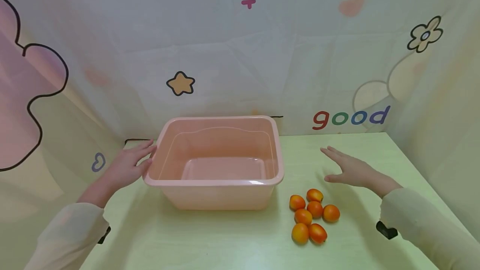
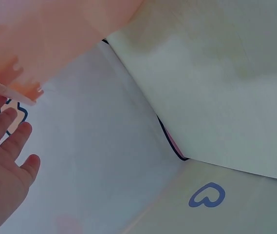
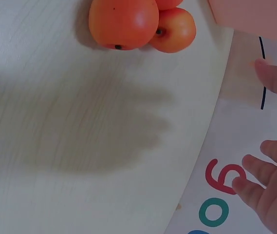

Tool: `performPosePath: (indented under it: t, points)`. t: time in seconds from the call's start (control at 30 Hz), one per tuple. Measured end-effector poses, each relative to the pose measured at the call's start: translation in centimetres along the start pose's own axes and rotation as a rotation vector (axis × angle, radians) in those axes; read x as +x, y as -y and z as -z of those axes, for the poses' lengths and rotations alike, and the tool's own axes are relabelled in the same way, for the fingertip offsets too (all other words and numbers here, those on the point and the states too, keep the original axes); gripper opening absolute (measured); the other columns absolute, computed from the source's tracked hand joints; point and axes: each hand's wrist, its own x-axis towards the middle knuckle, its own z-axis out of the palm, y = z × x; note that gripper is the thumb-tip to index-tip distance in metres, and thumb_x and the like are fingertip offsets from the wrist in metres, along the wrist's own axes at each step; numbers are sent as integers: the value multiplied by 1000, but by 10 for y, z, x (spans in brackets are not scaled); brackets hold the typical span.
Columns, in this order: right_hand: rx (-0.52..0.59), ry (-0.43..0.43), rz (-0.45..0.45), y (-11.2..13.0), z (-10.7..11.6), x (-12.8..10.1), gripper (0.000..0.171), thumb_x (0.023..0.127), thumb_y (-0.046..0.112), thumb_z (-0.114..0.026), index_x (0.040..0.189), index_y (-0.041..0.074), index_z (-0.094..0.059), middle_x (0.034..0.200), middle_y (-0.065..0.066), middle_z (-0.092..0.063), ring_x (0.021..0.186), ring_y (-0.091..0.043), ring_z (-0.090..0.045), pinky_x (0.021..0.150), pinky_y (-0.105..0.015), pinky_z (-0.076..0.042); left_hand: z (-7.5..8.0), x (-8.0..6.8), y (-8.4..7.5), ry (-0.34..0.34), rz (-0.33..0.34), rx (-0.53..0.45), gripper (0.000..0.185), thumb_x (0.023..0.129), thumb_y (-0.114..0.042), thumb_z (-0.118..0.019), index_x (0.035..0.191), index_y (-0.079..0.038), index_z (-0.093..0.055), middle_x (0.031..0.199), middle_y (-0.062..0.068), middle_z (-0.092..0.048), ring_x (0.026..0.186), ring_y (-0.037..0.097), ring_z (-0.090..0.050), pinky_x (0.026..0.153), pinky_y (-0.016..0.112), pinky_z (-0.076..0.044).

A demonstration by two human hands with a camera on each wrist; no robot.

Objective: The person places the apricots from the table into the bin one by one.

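A pink plastic tub [image 1: 215, 181] stands empty on the pale green table [image 1: 210, 241]. My left hand [image 1: 129, 165] lies flat against the tub's left rim, fingers straight; in the left wrist view the fingers [image 2: 9, 131] reach toward the tub's edge [image 2: 26, 87]. To the right of the tub lie several orange fruits [image 1: 311, 216]. My right hand [image 1: 348, 170] hovers open above the table behind them, holding nothing. The right wrist view shows two of the fruits [image 3: 128, 22], the hand's shadow on the table, and the spread fingers [image 3: 260, 180].
A printed cloth backdrop with a star [image 1: 181, 83] and the word "good" [image 1: 350, 118] closes off the back and both sides. The table's right edge runs near my right sleeve [image 1: 423, 224].
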Motion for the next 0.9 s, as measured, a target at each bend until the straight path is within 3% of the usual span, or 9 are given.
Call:
performPosePath:
  t: [0.23, 0.5, 0.7, 0.9]
  points:
    - [25, 7, 32, 3, -13, 2, 84, 75, 45, -64, 140, 10, -24, 144, -23, -19, 128, -43, -23, 98, -60, -25, -3, -2, -1, -8, -10, -7, 41, 88, -12, -49, 125, 4, -46, 131, 22, -43, 119, 43, -38, 95, 60, -28]
    - [73, 30, 47, 3, -27, 5, 73, 76, 29, -67, 136, 7, -32, 140, -23, -29, 125, -43, -30, 97, -58, -28, -3, 0, -1, 9, 6, 31, 41, 87, -12, -49, 126, 2, -46, 132, 21, -43, 120, 43, -37, 95, 64, -22]
    - [159, 100, 28, 4, -39, 8, 66, 76, 24, -68, 132, 6, -39, 134, -20, -40, 111, -40, -46, 86, -53, -43, -2, 2, -2, 7, -5, 62, 41, 87, -13, -50, 125, 1, -48, 130, 20, -46, 117, 42, -40, 95, 62, -25]
    - [182, 146, -17, 7, -49, 12, 55, 76, 26, -68, 124, 7, -49, 124, -17, -50, 99, -29, -52, 78, -41, -49, -2, 2, -1, 21, 5, 70, 41, 87, -12, -48, 125, 1, -47, 130, 21, -45, 118, 42, -40, 96, 60, -26]
